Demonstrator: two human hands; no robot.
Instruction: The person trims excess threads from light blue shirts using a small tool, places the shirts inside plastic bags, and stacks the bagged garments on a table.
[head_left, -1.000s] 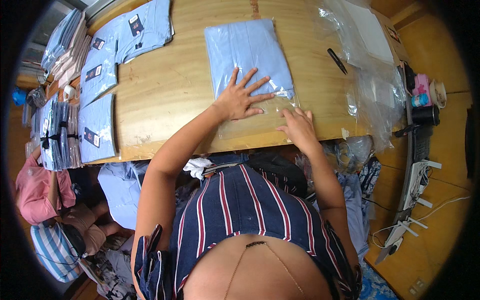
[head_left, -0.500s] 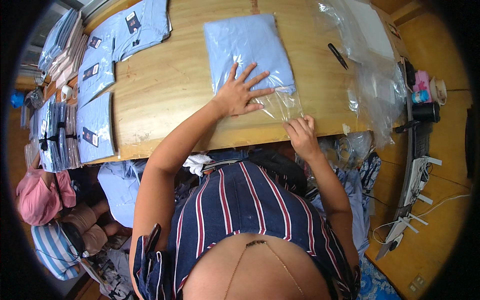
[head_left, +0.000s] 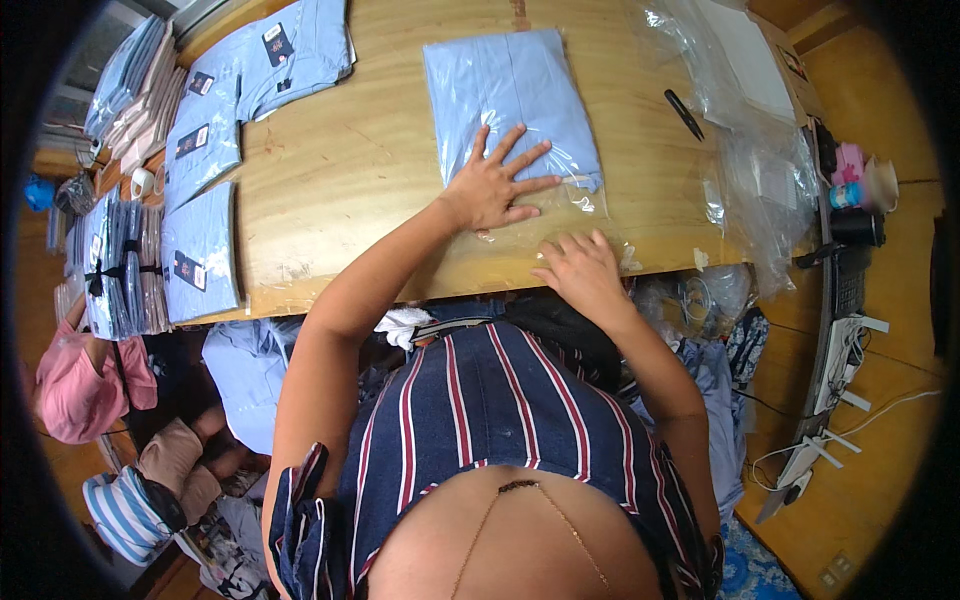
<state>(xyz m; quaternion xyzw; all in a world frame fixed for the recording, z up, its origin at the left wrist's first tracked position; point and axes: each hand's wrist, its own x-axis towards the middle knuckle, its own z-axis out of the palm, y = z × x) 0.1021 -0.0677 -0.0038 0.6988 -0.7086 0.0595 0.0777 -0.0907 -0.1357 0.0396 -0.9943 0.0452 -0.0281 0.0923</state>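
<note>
A folded light-blue garment (head_left: 508, 90) lies in a clear plastic bag on the wooden table in front of me. My left hand (head_left: 490, 192) rests flat across its near end, fingers spread over the plastic. Beyond the cloth, the bag's clear flap (head_left: 565, 208) reaches toward the table's front edge. Close to that flap, my right hand (head_left: 583, 272) bends over the edge with its fingers a little apart and nothing visible in them. Whether its fingertips touch the plastic is hard to see.
Black thread snips (head_left: 684, 114) and a heap of clear bags (head_left: 755, 190) lie at right. Tagged blue garments (head_left: 200, 240) line the left side, beside bundled packs (head_left: 115, 270). Another person in a pink top (head_left: 85, 385) is at far left. Cloth hangs under the table edge.
My right hand has let go of the flap's near corner and shifted left and slightly toward me. My left hand stays spread on the bagged garment.
</note>
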